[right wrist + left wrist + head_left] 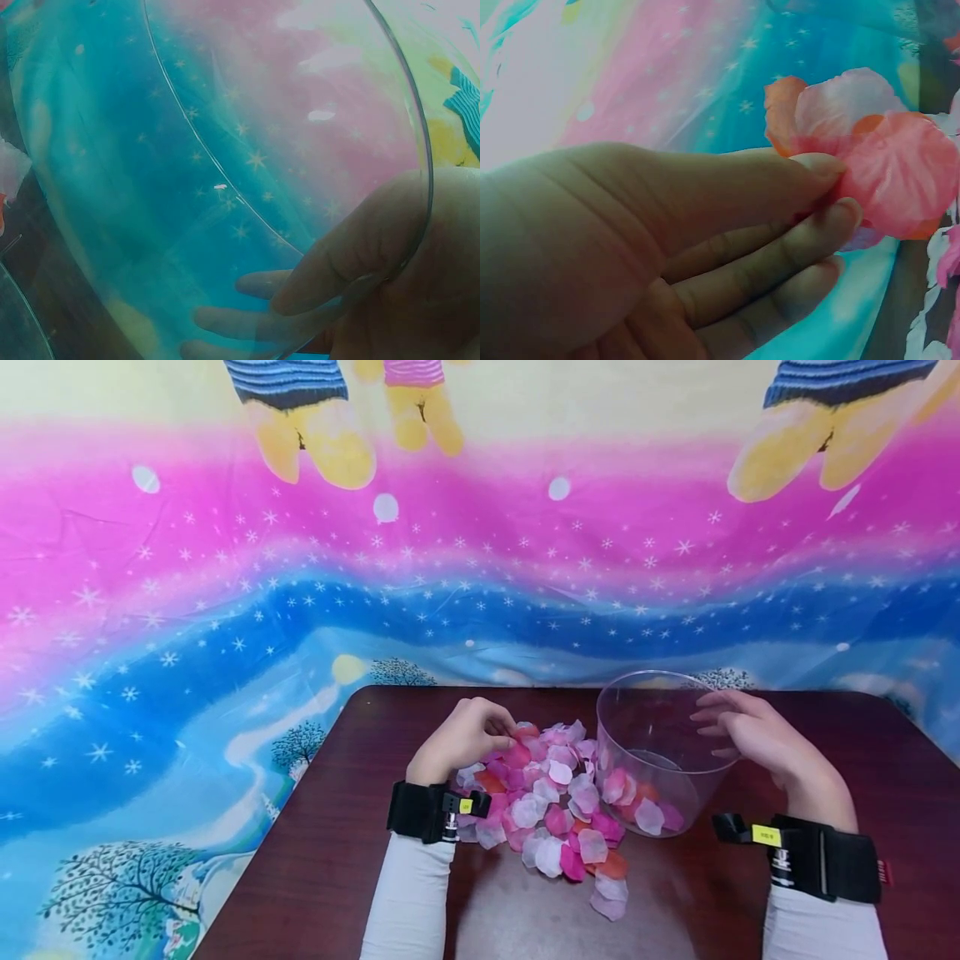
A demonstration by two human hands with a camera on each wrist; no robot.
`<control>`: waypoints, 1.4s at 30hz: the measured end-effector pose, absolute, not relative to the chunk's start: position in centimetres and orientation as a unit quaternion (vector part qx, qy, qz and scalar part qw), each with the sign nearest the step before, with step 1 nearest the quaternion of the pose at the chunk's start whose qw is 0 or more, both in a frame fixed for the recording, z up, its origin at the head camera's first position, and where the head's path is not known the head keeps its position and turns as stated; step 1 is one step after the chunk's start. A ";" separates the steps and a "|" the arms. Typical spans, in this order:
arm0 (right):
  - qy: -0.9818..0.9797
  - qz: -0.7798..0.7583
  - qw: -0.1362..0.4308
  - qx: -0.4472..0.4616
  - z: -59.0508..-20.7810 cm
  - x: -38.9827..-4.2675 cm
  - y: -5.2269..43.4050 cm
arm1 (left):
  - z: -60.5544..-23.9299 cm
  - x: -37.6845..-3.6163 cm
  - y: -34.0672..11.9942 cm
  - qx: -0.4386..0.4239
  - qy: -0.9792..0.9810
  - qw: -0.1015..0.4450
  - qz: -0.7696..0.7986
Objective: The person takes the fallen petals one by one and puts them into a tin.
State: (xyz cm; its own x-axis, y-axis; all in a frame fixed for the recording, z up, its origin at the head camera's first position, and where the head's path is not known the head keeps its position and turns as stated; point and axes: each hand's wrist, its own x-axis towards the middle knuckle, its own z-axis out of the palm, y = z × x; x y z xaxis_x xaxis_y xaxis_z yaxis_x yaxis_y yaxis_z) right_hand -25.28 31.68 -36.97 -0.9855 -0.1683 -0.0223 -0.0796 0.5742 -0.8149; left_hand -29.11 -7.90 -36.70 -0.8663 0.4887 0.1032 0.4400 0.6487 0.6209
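Observation:
A heap of pink, white and orange fabric petals lies on the dark wooden table. My left hand sits at the heap's far left edge and pinches a few petals between thumb and fingers. A clear plastic tub stands tilted toward the heap, with some petals inside its low side. My right hand grips the tub's right rim, thumb inside and fingers showing through the wall.
A colourful cloth backdrop with stars, trees and cartoon feet hangs behind and drapes past the table's left edge. Black wrist straps sit on both white sleeves. Bare tabletop shows at the near left and far right.

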 end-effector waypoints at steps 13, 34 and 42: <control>0.885 -0.458 0.048 -0.073 -37.1 -25.3 31.7 | -35.8 -28.8 -8.4 0.252 0.884 -0.027 0.394; 0.888 -0.452 0.043 -0.072 -37.1 -25.4 31.8 | -35.1 -28.3 -6.3 0.346 0.795 -0.204 0.454; 0.885 -0.458 0.046 -0.075 -37.1 -25.3 31.8 | -35.0 -27.8 -4.5 0.384 0.770 -0.245 0.446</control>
State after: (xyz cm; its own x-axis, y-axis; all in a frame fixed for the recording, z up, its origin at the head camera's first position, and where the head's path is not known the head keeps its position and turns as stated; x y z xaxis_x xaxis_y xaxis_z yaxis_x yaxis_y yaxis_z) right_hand -25.33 31.78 -37.12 -0.9846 -0.1741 -0.0126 -0.0902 0.5694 -0.8171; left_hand -27.80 -4.46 -34.96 -0.5842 0.3731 0.7207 0.8108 0.3064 0.4987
